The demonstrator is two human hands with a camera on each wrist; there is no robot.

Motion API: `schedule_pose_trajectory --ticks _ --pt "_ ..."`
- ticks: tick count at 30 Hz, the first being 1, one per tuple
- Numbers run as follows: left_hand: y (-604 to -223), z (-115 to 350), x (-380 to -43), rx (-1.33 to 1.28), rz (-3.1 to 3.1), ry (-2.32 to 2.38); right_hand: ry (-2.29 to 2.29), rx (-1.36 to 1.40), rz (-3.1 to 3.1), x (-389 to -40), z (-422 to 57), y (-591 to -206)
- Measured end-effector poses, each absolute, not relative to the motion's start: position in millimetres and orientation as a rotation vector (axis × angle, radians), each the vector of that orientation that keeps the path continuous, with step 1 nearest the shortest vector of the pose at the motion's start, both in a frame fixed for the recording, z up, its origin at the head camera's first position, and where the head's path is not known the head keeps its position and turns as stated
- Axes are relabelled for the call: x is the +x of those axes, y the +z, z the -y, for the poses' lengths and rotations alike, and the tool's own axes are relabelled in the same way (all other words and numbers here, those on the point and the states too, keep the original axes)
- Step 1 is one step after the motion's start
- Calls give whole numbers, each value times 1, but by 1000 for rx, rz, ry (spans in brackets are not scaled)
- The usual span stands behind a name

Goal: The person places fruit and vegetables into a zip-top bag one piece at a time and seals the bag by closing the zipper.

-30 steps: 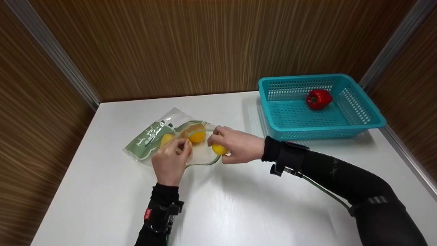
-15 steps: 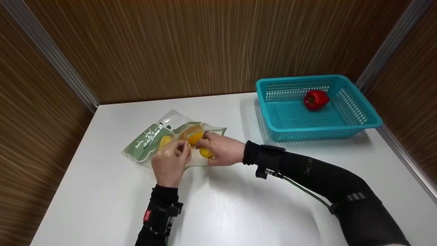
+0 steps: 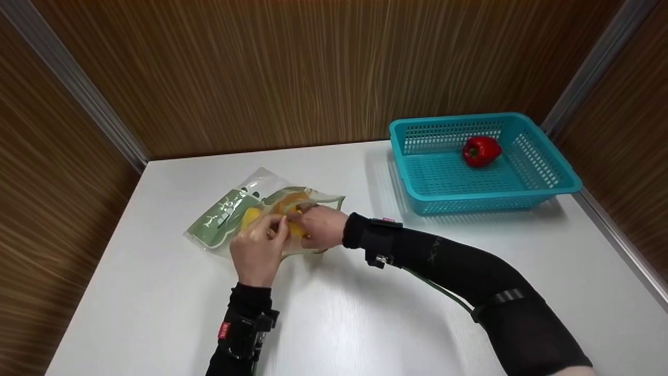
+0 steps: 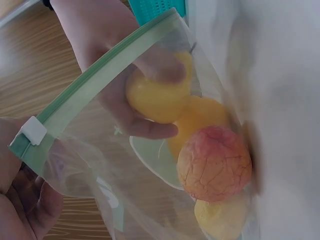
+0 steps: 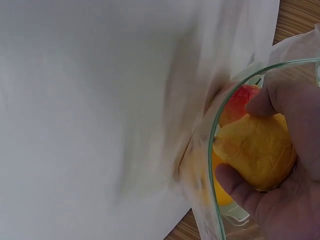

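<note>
A clear zip bag (image 3: 222,215) with a green printed panel lies on the white table, its mouth open toward the right. My left hand (image 3: 255,253) pinches the bag's edge near the white slider (image 4: 34,131). My right hand (image 3: 326,228) is inside the mouth and holds a yellow pear (image 5: 255,150) between thumb and fingers. Below the pear, in the left wrist view, sit an orange-yellow fruit (image 4: 202,112), a wrinkled red-orange fruit like a peach (image 4: 215,165) and a pale yellow fruit (image 4: 222,217). In the head view the hands partly cover the fruit.
To the back right stands a turquoise plastic basket (image 3: 493,197) with a red bell pepper (image 3: 481,151) in it. Wood-grain panels (image 3: 271,78) rise behind the table (image 3: 334,324) and at its sides.
My right hand has moved left with the pear, from the bag's mouth to farther inside it. My left hand has stayed at the bag's edge. The view has shifted slightly.
</note>
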State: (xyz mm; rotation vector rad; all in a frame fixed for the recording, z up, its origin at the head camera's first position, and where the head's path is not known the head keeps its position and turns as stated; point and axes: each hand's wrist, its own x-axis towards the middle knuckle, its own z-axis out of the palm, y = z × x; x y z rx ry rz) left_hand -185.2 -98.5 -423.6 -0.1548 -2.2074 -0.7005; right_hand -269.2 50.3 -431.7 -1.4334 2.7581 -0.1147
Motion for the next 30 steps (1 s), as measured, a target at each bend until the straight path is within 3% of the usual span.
schedule_pose_trajectory --ticks 30 --pt "-423 98 -184 -170 2202 -724 -35 -1319 -2902 -267 -38 -445"
